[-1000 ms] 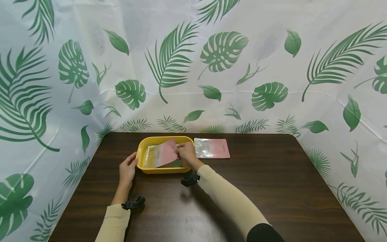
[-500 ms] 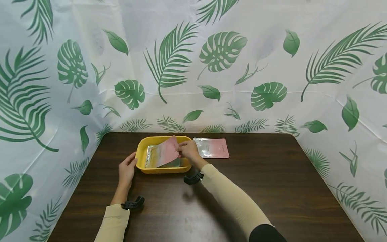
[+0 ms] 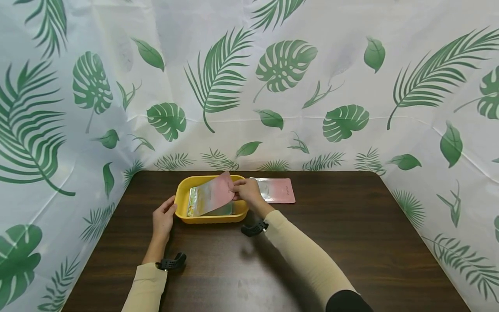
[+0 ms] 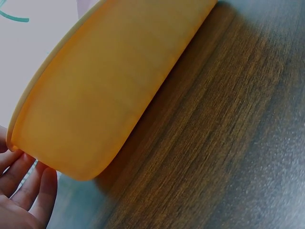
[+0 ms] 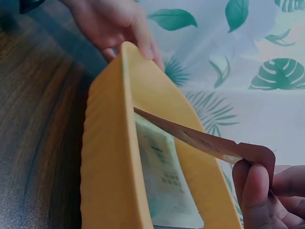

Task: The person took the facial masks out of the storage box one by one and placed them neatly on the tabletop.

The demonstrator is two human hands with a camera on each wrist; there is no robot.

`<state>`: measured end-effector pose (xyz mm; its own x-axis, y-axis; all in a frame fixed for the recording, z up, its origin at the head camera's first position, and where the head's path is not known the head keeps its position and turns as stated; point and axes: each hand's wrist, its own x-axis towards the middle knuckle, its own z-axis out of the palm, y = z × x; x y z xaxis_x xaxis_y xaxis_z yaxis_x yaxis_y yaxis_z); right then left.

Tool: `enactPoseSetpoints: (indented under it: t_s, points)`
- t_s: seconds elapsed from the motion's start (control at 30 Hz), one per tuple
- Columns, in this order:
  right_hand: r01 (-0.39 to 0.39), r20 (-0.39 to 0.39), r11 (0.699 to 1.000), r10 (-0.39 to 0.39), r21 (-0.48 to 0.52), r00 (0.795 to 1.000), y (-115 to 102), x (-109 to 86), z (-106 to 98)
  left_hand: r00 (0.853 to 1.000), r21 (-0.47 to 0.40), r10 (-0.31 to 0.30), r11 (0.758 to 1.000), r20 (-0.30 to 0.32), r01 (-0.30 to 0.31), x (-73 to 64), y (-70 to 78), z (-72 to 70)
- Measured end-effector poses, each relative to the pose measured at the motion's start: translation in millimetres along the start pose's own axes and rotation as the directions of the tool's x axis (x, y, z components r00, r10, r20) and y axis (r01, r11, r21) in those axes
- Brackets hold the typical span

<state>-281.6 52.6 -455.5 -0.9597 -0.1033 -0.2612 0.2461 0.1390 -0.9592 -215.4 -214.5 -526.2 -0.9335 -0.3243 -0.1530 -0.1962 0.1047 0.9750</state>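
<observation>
Plainly, what matters here is how the held pink-and-silver pouch (image 3: 214, 196) lies from the grip. It sits left of centre in the head frame, over the yellow tray (image 3: 214, 219), and runs from the right hand (image 3: 248, 193) toward the lower left. Its long axis slants, pink end higher at upper right, silver end down inside the tray (whether that end touches bottom, I cannot tell). The right hand is the nearer one: thumb and fingers are pinched together on the pink end, as the lower right of the right wrist view confirms. The left hand (image 3: 163, 219) grips the rim at the tray's left end, near the silver end but apart from it.

Beneath the raised pouch, a pale green packet (image 3: 222, 210) lies in the tray. A second pink pouch (image 3: 282, 191) lies flat on the dark table (image 3: 351, 242), just beside the tray's right end.

Against the frame from a second ago, the right hand has slid a little rightward, drawing the pinched end with it, and now covers the second pouch's left edge. The left hand stays at the rim.
</observation>
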Motion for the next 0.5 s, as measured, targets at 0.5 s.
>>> enactPoseSetpoints:
  t_s: [0.5]
  points:
    - [-0.032, -0.027, 0.996, 0.034, 0.083, 0.999, -6, 0.4, -20, 1.0, -0.004, 0.005, 1.0, 0.0, -0.005, -1.3, 0.7, 0.0]
